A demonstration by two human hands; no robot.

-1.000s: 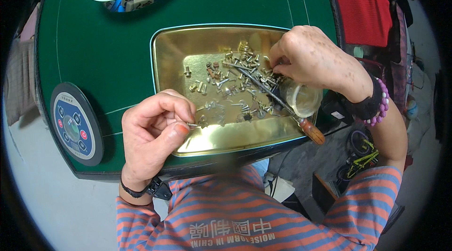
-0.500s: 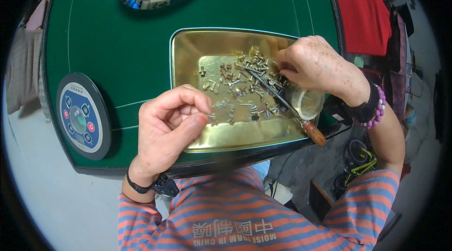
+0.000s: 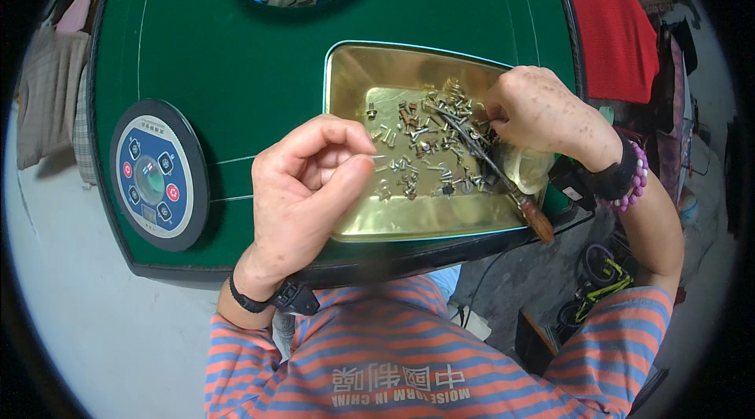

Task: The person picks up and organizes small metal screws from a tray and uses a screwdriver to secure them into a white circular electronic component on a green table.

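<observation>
Screws (image 3: 429,144) lie in a loose heap on the floor of a shiny gold tin (image 3: 377,218), mostly toward its right side. The tin sits at the near edge of a green table (image 3: 252,120).

The left hand (image 3: 303,183) is over the left side of the tin. Its thumb and first finger are pinched together on a small screw (image 3: 379,156), and only a thin bit of it pokes out. The other fingers are curled in.

The right hand (image 3: 543,112) is at the right end of the heap, with its fingers bent down. Its fingertips are hidden, so I can't tell if they are holding anything. Just below that hand is a clear cup (image 3: 528,170). A long tool with a brown handle (image 3: 536,221) lies across the screws, and its handle sticks out past the near rim.

One second ago, the left hand was closer to the near rim; now it is a bit farther over the tin. More of the small screw showed then. The right hand is still at the same end of the heap.
</observation>
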